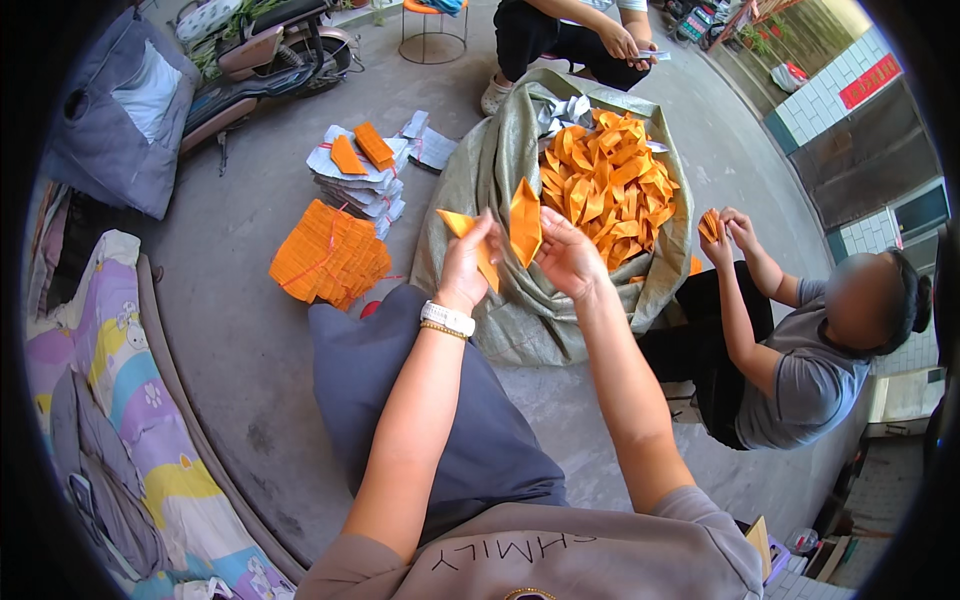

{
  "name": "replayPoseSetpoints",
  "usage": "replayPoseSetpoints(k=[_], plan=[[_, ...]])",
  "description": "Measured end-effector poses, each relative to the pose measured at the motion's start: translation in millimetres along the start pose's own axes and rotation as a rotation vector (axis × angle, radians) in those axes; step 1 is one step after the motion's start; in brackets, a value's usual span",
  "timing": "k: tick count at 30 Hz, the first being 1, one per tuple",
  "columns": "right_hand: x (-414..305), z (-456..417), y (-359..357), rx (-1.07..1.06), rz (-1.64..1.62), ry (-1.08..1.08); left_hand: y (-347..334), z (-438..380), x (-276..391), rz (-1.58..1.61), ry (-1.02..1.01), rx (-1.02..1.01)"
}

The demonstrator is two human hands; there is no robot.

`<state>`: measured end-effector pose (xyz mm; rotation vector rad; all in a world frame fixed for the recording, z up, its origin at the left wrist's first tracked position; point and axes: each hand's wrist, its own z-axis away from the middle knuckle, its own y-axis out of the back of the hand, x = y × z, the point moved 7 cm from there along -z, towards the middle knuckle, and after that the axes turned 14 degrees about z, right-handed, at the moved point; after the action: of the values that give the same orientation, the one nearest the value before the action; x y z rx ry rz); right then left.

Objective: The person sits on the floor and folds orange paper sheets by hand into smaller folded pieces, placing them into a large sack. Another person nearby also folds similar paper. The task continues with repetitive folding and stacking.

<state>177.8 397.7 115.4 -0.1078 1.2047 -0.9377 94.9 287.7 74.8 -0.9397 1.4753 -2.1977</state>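
Folded orange paper (486, 264) with a pointed end is held in my left hand (466, 264), which wears a white watch and a beaded bracelet. My right hand (571, 251) grips a boat-shaped orange paper piece (526, 223) by its right side, upright and a little apart from the left hand's paper. Both hands are over the near left edge of a large woven sack (480, 184). Its rolled-down mouth shows a heap of folded orange paper pieces (611, 187), with some silvery-white folded pieces (566, 112) at the far side.
Left of the sack, tied orange paper stacks (326, 251) and whitish paper bundles (356, 176) lie on the concrete floor. A person (795, 352) at right folds orange paper; another person (574, 37) sits beyond the sack. A scooter (262, 67) and a patterned cloth (142, 375) are at left.
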Motion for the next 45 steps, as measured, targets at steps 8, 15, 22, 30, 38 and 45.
replayPoseSetpoints(k=[8,15,22,30,38,45], plan=[[-128,-1,80,0.667,0.504,0.608,-11,7,5,0.046,0.030,0.016],[-6,24,-42,0.138,1.155,0.672,-25,2,-8,0.021,0.051,-0.147],[19,21,-54,0.160,1.122,0.488,-27,9,-2,-0.016,0.065,-0.165],[15,4,-41,0.119,0.633,0.426,-26,9,-1,0.171,0.085,-0.094],[-13,2,-27,0.276,0.561,0.546,37,-2,16,-0.001,-0.178,0.294],[2,-4,-23,0.182,0.535,0.318,-20,9,5,-0.308,-0.090,-0.038]])
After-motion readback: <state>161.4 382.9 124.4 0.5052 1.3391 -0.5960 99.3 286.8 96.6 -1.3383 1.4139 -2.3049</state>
